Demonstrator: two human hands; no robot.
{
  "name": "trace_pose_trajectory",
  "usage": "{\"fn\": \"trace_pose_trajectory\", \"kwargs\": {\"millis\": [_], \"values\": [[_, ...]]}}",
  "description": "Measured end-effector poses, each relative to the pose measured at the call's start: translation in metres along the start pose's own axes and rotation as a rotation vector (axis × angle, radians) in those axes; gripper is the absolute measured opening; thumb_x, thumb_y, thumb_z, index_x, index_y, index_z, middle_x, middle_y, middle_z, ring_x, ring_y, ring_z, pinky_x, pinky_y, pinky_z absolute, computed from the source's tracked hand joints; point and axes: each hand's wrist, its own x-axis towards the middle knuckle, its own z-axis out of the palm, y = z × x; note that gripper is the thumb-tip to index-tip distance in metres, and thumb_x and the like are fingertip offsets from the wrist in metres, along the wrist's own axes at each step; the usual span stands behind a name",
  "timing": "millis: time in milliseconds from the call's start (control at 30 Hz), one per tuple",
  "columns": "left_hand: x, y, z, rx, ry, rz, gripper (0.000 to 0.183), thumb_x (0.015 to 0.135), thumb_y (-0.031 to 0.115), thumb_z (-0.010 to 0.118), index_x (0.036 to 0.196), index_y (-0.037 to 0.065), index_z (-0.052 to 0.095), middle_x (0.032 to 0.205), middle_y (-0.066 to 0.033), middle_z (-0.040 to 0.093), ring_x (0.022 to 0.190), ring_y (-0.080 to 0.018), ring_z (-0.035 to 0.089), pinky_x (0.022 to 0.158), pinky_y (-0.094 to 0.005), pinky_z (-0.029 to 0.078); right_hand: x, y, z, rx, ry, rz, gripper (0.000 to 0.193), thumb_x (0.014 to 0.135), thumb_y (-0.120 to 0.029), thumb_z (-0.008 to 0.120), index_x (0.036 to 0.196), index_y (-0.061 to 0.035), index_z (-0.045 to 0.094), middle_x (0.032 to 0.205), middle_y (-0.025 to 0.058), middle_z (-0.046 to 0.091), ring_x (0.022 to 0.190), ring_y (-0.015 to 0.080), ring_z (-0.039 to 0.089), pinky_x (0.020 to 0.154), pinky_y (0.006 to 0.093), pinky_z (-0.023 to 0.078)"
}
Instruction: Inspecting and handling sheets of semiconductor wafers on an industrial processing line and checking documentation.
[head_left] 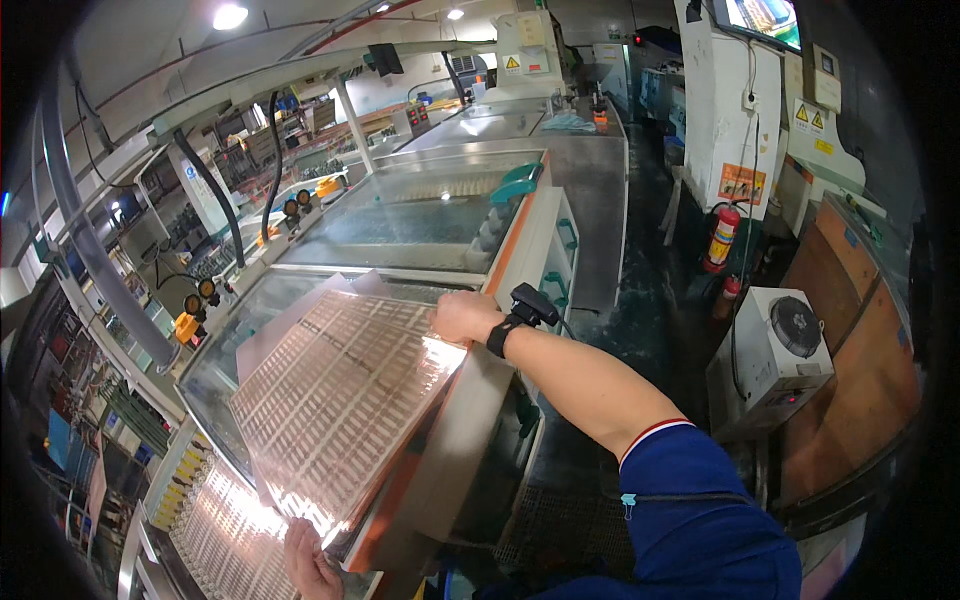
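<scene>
A large copper-coloured circuit board panel (335, 385), patterned with rows of small repeated shapes, lies slantwise over the glass-covered machine top. My right hand (465, 318), a black strap and device on its wrist, is closed on the panel's far right corner. At the near corner, my left hand (310, 562) holds the panel's edge with bent fingers; its thumb side is partly hidden. Pinkish sheets (285, 325) stick out beneath the panel's far left side. A second patterned copper panel (230, 525) rests on the roller conveyor at the lower left, left of my left hand.
The machine's glass covers (400, 220) run ahead, with green handles (517, 183) at the right edge. Gauges (200, 297) and dark hoses line its left side. Along the right stand a fire extinguisher (721, 238), a boxy white unit with a fan (770, 360) and brown boards (850, 370).
</scene>
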Motion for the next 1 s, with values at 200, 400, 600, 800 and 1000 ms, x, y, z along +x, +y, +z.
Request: {"fn": "trace_pose_trajectory", "kwargs": {"millis": [200,400,600,800,1000], "values": [[-0.005,0.0,0.006,0.026,0.012,-0.014,0.029,0.1,0.009,0.045,0.12,-0.006,0.058,0.125,-0.0234,0.06,0.119,-0.0386,0.056,0.101,-0.0436,0.044,0.01,0.005,0.008,0.061,0.034,0.004,0.034,0.081,-0.018,0.053,0.105,-0.0035,0.071,0.107,0.0207,0.069,0.101,0.038,0.067,0.08,0.0473,0.054],[-0.001,0.01,0.012,0.048,0.069,-0.051,0.028,0.1,0.008,0.044,0.119,-0.006,0.059,0.122,-0.0236,0.061,0.117,-0.0385,0.057,0.101,-0.0436,0.044,0.025,0.019,0.024,0.089,0.1,-0.03,0.038,0.089,-0.026,0.045,0.098,-0.0012,0.072,0.103,0.0207,0.069,0.1,0.0385,0.066,0.081,0.0485,0.053],[0.001,0.023,0.018,0.096,0.082,-0.048,0.026,0.099,0.007,0.044,0.117,-0.006,0.06,0.121,-0.0228,0.062,0.116,-0.0378,0.058,0.099,-0.0439,0.046,0.026,0.025,0.028,0.102,0.123,-0.007,0.034,0.085,-0.025,0.049,0.099,-0.0045,0.073,0.106,0.021,0.069,0.102,0.0382,0.065,0.082,0.0478,0.053],[0.0,0.029,0.019,0.099,0.096,-0.062,0.026,0.099,0.005,0.044,0.117,-0.005,0.06,0.12,-0.0224,0.063,0.115,-0.0379,0.059,0.099,-0.0435,0.046,0.017,0.026,0.023,0.119,0.129,0.007,0.035,0.086,-0.026,0.049,0.1,-0.0056,0.073,0.108,0.0197,0.069,0.104,0.0373,0.065,0.084,0.0466,0.052],[-0.015,0.001,0.026,0.08,0.167,-0.064,0.025,0.097,0.005,0.044,0.114,-0.004,0.059,0.119,-0.0213,0.063,0.111,-0.0336,0.061,0.097,-0.0442,0.048,0.01,0.017,0.017,0.116,0.124,0.005,0.034,0.087,-0.024,0.048,0.101,-0.0041,0.072,0.109,0.0206,0.068,0.104,0.0373,0.065,0.085,0.0461,0.052]]}}
